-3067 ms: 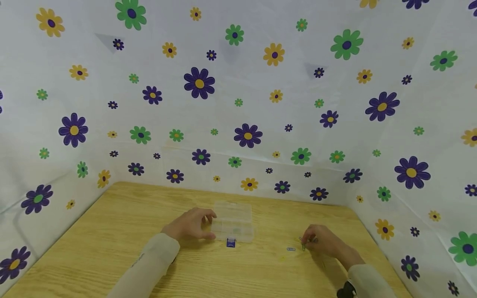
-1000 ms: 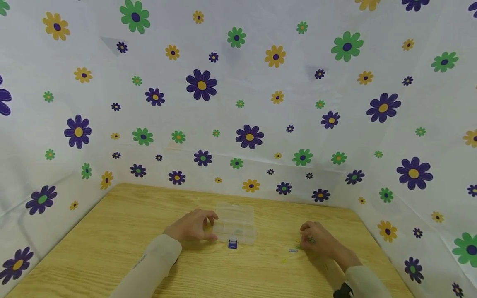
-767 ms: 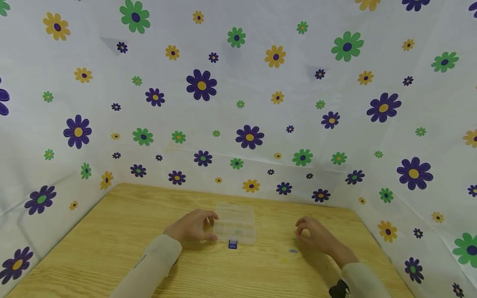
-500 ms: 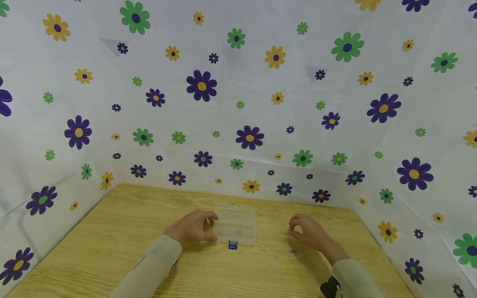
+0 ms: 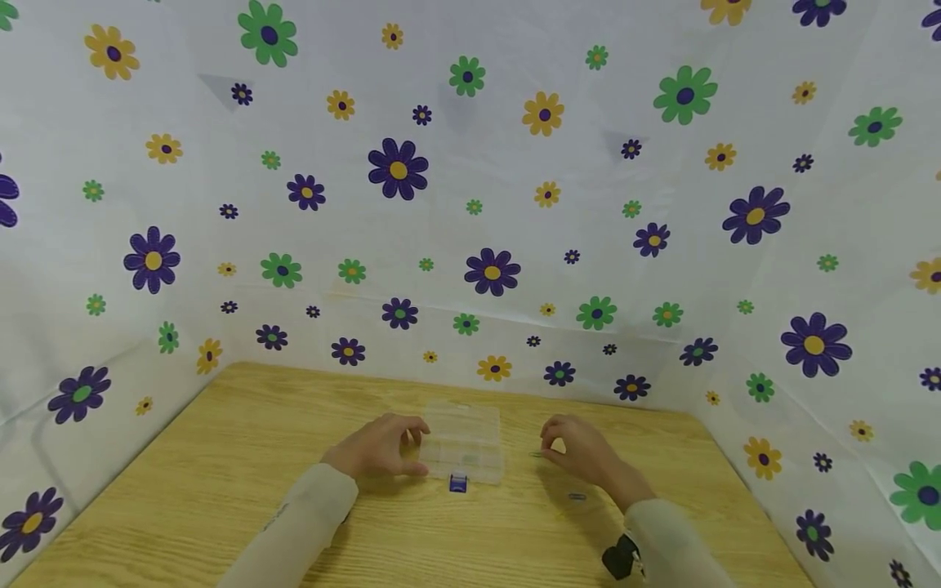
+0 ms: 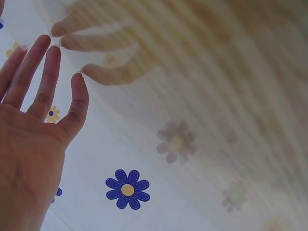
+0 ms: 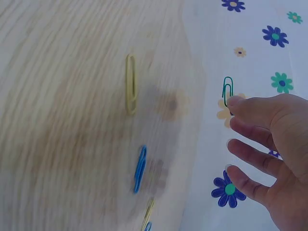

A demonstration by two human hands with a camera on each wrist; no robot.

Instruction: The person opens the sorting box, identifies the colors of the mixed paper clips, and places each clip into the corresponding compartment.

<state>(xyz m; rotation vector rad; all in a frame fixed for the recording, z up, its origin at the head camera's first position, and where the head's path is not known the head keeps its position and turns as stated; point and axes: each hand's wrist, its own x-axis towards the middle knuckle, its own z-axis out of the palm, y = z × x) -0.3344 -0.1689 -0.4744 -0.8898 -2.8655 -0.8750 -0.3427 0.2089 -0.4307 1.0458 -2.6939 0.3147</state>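
Observation:
My right hand (image 5: 581,449) pinches a green paper clip (image 7: 228,85) between thumb and index finger, above the table and right of a clear plastic box. That box (image 5: 463,425) lies with its lid folded back, its blue latch (image 5: 458,483) toward me. A small greenish item (image 5: 470,460) shows faintly inside it. Beside the box's left edge is my left hand (image 5: 378,445), thumb near the front corner and fingers by the lid. In the left wrist view its fingers are extended and its fingertips meet their reflections in the tabletop.
On the wooden table (image 5: 412,539) lie a yellow paper clip (image 7: 128,84) and a blue paper clip (image 7: 140,171). Another yellow clip (image 7: 147,214) and a blue clip end (image 7: 148,226) show lower in the right wrist view. White flowered cloth (image 5: 441,229) surrounds the table behind and at both sides.
My right hand has lifted from the loose clips and moved left toward the box, carrying the green paper clip. The left hand and the box stay where they were.

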